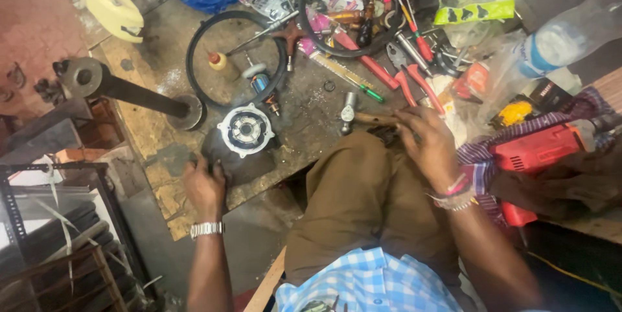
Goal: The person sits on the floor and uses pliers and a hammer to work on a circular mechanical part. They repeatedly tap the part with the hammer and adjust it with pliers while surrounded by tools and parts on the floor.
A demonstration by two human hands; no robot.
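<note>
Left hand: the left hand [204, 185] is resting on the near edge of the dark, stained wooden work surface [304, 108], fingers curled over a dark block beneath the motor part; the grip is clenching lightly, seemingly to steady that block.
Right hand: the right hand [429, 147] is lying over the wooden handle of the small steel-headed hammer [350, 112]; the fingers are closing around the handle, though how tightly is hard to tell.
Motor part: the round white and grey motor end housing [245, 130] is sitting face up just beyond the left hand, close to the edge where both hands can be reaching it.
Hammer: its head is pointing away from the person, lying on the surface between the motor part and the right hand.
Rubber ring: a black rubber loop [234, 59] is lying flat behind the motor part, circling a small yellow bottle [218, 60].
Tools: red-handled pliers [408, 85] and screwdrivers are piling up at the far side, within arm's reach.
Drill: a red power drill [541, 147] is resting on striped cloth at the right.
Metal bar: a heavy dark steel arm [129, 88] is lying at the left.
</note>
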